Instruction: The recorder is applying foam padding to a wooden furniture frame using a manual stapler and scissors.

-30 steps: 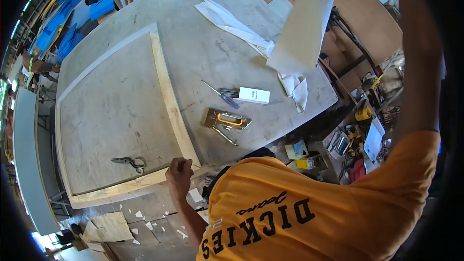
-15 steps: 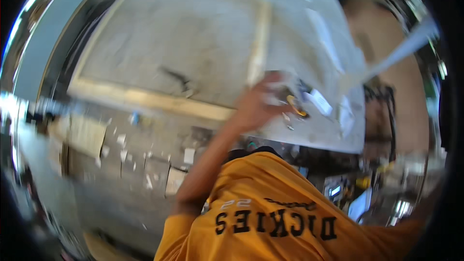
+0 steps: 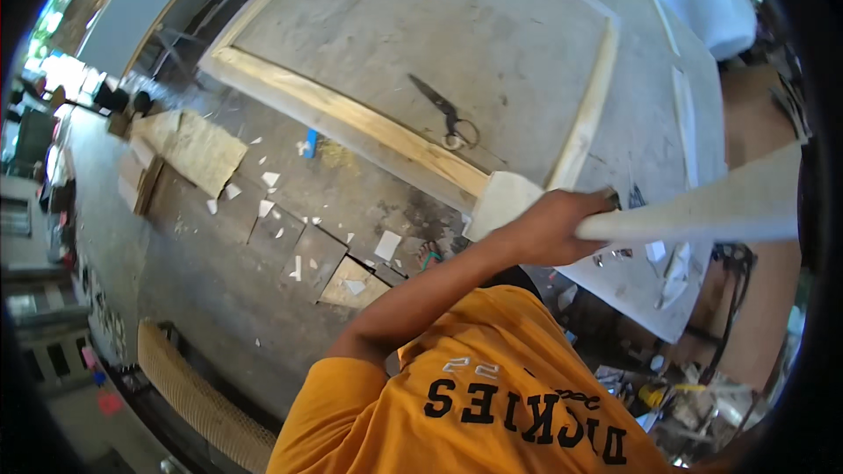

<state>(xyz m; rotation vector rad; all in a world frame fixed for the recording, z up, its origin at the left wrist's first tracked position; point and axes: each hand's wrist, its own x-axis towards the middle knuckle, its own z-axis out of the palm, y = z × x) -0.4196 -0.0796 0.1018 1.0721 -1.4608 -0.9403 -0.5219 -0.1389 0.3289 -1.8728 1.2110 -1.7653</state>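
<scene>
Left hand (image 3: 562, 226), right of centre: back uppermost, fingers bent together rather than spread, in contact with pale sheet (image 3: 702, 206); firm pinch or light touch, cannot tell. Right hand: out of view, state unknown. Thumb and fingertips of left hand: largely hidden or too dark to make out. Pale sheet: right of centre to right edge of frame, far end cut off by dark rim; near end rounded, as if folded, against left hand. Pale flap (image 3: 502, 200), just left of left hand, over corner of wooden frame (image 3: 351, 112); any join with pale sheet hidden behind left hand. Long axis of pale sheet: near-horizontal, slightly rising to the right, widening that way; near end pointing left. Wooden frame: upper centre, flat on table (image 3: 639, 110), top cut off; near rail slanting from upper left down to centre. Scissors (image 3: 450, 116): inside wooden frame, blades toward upper left, handles toward lower right. Small objects beneath pale sheet, right of centre: partly covered, hard to identify.
</scene>
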